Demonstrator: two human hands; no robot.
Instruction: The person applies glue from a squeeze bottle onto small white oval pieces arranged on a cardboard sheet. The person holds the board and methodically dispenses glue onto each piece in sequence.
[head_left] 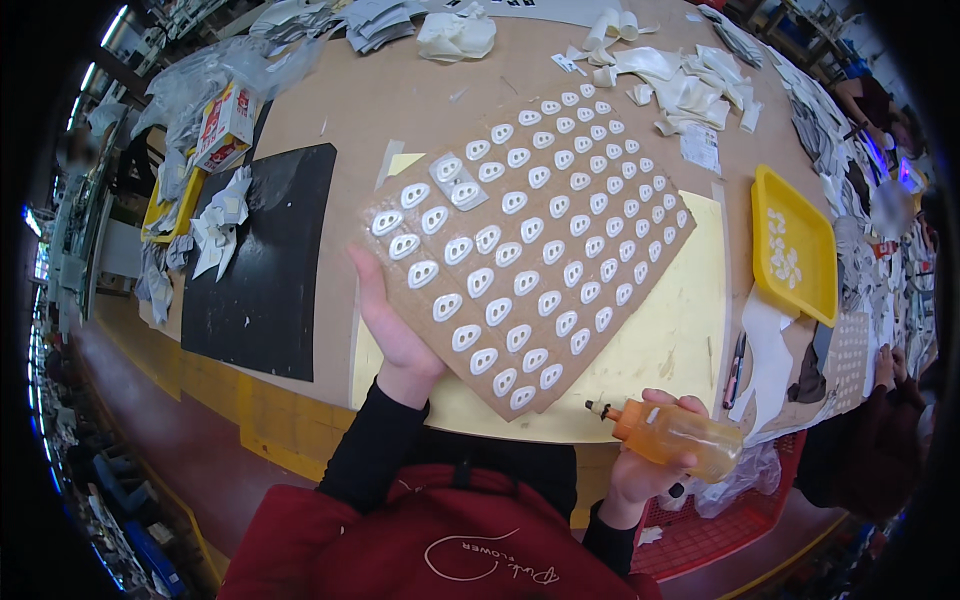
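My left hand (405, 345) grips the near left edge of a brown board (524, 311), its thumb along the side. The board is tilted and carries rows of small white rounded pieces (464, 337), each with two holes. One small clear patch with two of these pieces (460, 182) lies near its left corner. In my right hand (640, 475) is a squeeze bottle (690, 440) of amber liquid with an orange cap. Its dark narrow nozzle points left, just off the board's near corner and apart from it. A pale yellow sheet (680, 330) lies beneath.
A black mat (255, 300) with white scraps is at left, beside a box (225, 128). At right stand a yellow tray (757, 240) with white pieces, a pen (735, 370) and a red crate (745, 545). White offcuts (690, 85) lie far back. Other people work at right.
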